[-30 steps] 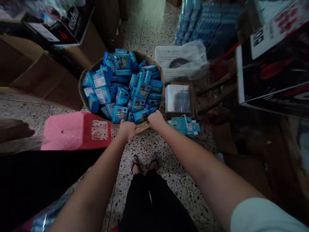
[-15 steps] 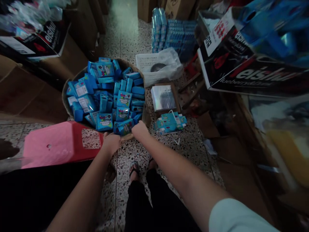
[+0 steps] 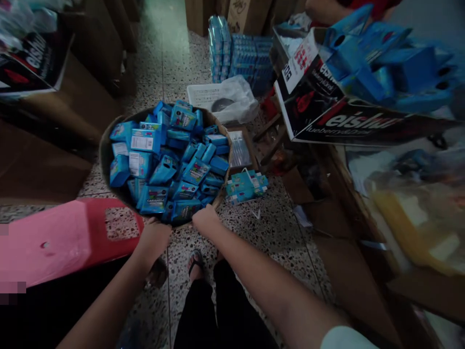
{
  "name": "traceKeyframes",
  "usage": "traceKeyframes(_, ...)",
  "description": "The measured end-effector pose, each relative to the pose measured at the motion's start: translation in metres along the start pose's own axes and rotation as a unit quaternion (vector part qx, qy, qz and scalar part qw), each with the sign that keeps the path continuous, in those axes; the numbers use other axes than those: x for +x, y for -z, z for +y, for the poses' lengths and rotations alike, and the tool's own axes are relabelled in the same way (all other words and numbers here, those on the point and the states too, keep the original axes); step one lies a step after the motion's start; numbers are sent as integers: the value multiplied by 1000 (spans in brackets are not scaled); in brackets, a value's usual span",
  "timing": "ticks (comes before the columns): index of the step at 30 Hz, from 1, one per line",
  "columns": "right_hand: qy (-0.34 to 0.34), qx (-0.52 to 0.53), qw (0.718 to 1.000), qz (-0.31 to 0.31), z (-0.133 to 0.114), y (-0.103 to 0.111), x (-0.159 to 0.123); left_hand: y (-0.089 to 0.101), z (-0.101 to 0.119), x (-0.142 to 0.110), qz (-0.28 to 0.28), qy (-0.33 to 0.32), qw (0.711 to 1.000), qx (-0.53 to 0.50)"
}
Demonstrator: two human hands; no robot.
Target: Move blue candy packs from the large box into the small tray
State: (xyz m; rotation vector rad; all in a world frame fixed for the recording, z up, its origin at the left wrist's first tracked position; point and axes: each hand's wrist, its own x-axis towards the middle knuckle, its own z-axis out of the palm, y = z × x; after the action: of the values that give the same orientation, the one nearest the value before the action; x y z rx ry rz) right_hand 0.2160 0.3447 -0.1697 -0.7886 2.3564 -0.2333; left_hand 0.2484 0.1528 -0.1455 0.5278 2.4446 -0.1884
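Note:
A round woven basket (image 3: 106, 160) stands on the speckled floor, heaped with several small blue cartons (image 3: 170, 155). My left hand (image 3: 154, 238) grips its near rim beside a pink plastic stool (image 3: 61, 240). My right hand (image 3: 206, 219) grips the same rim a little further right. Both arms reach forward over my feet in sandals (image 3: 195, 264).
A few loose blue cartons (image 3: 246, 185) lie on the floor right of the basket, beside a shiny flat pack (image 3: 240, 149). Behind are a white crate with a plastic bag (image 3: 225, 99) and stacked blue packs (image 3: 240, 58). Cardboard boxes (image 3: 43, 160) stand left; a black printed box (image 3: 341, 111) stands right.
The basket has shifted toward me and to the left on the floor with both hands on its rim. The view has swung right, showing more of the boxes there.

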Motion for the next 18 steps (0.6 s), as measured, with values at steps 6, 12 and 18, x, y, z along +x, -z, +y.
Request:
traceKeyframes(6, 64, 17, 995, 81, 19, 8, -5, 22, 9, 19, -84, 23, 996, 2)
traceKeyframes(12, 64, -7, 991, 117, 51, 15, -13, 32, 51, 26, -116, 119, 986, -19)
traceKeyframes(18, 28, -32, 998, 44, 53, 11, -2, 32, 85, 52, -110, 107, 985, -76)
